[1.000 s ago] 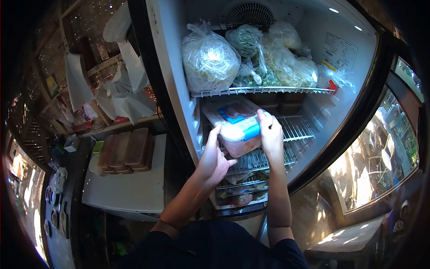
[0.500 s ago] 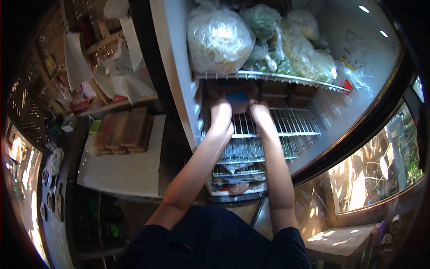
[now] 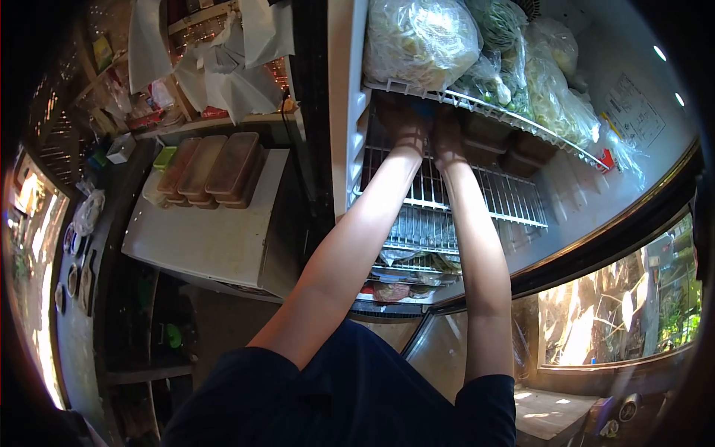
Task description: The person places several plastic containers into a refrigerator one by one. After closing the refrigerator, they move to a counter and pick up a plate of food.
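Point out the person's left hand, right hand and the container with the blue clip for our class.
Left hand (image 3: 401,119): head view, middle of the shadowed hand.
Right hand (image 3: 447,130): head view, middle of the shadowed hand.
Container (image 3: 424,108): head view, its blue clip.

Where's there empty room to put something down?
The white cabinet top is bare in front of its stacked plastic containers. In the fridge, the second wire shelf is bare at front right, before the brown containers; the left hand and right hand crowd its back left. The top shelf is crowded with plastic bags.
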Available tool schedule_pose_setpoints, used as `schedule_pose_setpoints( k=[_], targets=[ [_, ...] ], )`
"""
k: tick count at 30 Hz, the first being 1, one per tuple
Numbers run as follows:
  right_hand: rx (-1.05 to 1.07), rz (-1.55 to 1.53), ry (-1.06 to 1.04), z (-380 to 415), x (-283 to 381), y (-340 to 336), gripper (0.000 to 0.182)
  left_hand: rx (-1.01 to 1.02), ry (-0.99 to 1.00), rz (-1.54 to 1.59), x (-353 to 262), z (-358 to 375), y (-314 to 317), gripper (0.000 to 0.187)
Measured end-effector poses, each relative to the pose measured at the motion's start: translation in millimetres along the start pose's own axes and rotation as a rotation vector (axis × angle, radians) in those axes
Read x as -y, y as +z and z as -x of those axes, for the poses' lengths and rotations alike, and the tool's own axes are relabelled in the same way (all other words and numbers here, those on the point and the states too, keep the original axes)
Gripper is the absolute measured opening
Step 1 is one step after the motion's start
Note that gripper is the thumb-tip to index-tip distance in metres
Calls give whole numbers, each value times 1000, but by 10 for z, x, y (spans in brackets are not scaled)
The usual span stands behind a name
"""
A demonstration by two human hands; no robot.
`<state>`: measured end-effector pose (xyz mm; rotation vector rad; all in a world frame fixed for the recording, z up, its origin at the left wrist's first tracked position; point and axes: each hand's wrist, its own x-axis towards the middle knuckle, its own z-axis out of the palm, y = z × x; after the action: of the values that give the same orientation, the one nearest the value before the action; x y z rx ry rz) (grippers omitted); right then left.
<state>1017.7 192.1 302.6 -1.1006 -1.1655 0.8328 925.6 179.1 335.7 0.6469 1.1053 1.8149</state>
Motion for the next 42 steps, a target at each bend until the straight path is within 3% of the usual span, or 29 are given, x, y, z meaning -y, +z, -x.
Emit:
schedule_pose_setpoints(
  k=[1,3,4,6,9,10,11,12,13,14,15,16,17,18,19,20,21,22,25,28,31,38,40,42],
  targets=[
    [4,1,0,36,73,14,49,-4,1,2,99,-71,49,42],
    [-68,-7,69,125,191,59,48,-115,542,-94,330,-278,189,41],
    [-50,35,49,68,83,-10,50,-54,537,-111,278,-232,169,38],
    [75,222,-58,-172,-342,-352,51,218,274,16,92,177,15,32],
    [-17,167,-114,840,409,-255,45,535,-32,310,58,787,-346,26],
    [-97,127,-189,1201,626,-181,42,399,175,-184,-570,1329,-640,47],
    [-203,98,-305,1552,749,-124,40,616,304,-6,-765,1524,-1003,56],
    [-387,97,-359,2032,1122,199,40,697,390,94,-938,1693,-1344,57],
    [-630,264,-505,2328,853,206,32,936,436,-120,-880,1703,-1831,57],
    [-502,717,-998,2564,470,-86,24,948,728,-232,-754,1675,-2246,47],
    [-578,511,-942,2808,202,200,26,958,885,-265,-693,1575,-2587,39],
    [-650,289,-904,3049,-60,491,32,942,811,-363,-647,1430,-2955,34],
    [-495,207,-657,3344,-343,728,34,927,731,-459,-583,1293,-3288,29],
    [-314,286,-600,3563,-475,948,35,768,543,-514,-513,1128,-3538,27],
    [-117,147,-353,3715,-800,1125,34,613,354,-561,-417,925,-3764,25],
    [72,7,-107,3826,-1050,1308,32,426,267,-404,-175,646,-4005,22],
    [172,136,6,3713,-851,1654,28,182,39,-183,-70,391,-4194,24],
    [267,266,122,3508,-674,2046,26,68,59,-270,101,16,-4501,30],
    [349,184,21,3096,-1057,2941,29,-219,189,-526,-1,-722,-5043,35],
    [352,232,-5,2641,-1508,3721,47,-312,273,-701,60,-1262,-5415,45],
    [274,320,38,2284,-1877,4292,58,-269,198,-655,93,-1575,-5555,57],
    [164,445,-210,2278,-1970,4833,58,-131,119,-750,101,-1699,-5571,68],
    [130,384,34,2324,-1902,4837,58,-169,117,-739,87,-1680,-5564,67],
    [128,364,93,2304,-1867,4828,59,-111,178,-799,11,-1661,-5583,64]
  ],
)
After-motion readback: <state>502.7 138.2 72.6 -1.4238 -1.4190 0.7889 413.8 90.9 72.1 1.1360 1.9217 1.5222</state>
